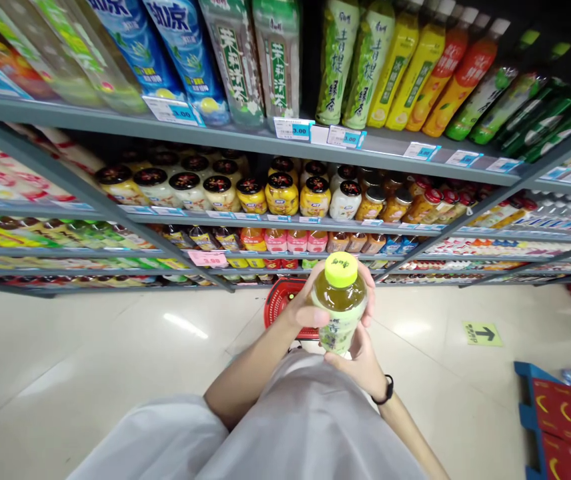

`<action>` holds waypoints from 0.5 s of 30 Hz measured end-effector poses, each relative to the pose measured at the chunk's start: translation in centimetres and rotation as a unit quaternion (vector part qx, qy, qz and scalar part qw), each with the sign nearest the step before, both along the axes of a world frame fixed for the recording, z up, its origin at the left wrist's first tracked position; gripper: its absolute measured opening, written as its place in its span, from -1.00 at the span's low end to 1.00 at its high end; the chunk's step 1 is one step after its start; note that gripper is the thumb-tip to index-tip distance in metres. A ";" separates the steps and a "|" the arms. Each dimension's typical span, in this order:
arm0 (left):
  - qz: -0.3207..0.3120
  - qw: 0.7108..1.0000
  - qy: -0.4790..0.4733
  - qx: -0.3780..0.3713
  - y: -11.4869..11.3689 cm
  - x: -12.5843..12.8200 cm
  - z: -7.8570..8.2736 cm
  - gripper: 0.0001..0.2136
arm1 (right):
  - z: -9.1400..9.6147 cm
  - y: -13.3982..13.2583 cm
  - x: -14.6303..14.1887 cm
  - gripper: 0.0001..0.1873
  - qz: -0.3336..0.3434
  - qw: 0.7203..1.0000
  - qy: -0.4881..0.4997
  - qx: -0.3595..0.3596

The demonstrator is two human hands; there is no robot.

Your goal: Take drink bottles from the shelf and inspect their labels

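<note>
A green tea bottle (341, 303) with a lime-yellow cap is held in front of my body, its cap tilted up toward me. The fingers of my left hand (306, 308) wrap round its upper part from behind, with the thumb lying on the near side. Lower down, my right hand (363, 365) grips the bottle near its base, and a black band circles that wrist. The bottle's bottom end is partly hidden by my right hand. Below and behind the hands, a red shopping basket (276, 308) shows in part on the floor.
Shelves ahead hold drink bottles, including similar green tea bottles (334, 63), above several jars of fruit (281, 195). Price tags (293, 129) line the shelf edges. A floor sign with an arrow (483, 333) lies right, near red boxes (568, 413) on a blue pallet (528, 403).
</note>
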State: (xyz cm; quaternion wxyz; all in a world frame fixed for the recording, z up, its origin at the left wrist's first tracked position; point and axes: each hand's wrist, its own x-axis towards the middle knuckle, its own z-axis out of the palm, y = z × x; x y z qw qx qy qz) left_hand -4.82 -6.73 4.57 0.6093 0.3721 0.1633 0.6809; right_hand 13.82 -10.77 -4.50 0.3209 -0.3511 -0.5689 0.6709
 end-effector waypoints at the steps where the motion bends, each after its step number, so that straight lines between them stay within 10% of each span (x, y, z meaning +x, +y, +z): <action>1: -0.002 1.000 -0.009 -0.005 0.1 0.1 -0.2 -0.17 | 0.1 0.0 0.0 -0.14 0.000 1.000 -0.001 -0.006; 15: -0.078 0.993 -0.083 -0.013 1.0 0.6 0.0 -0.41 | 0.8 -0.1 -0.1 -0.15 -0.032 0.999 0.013 -0.032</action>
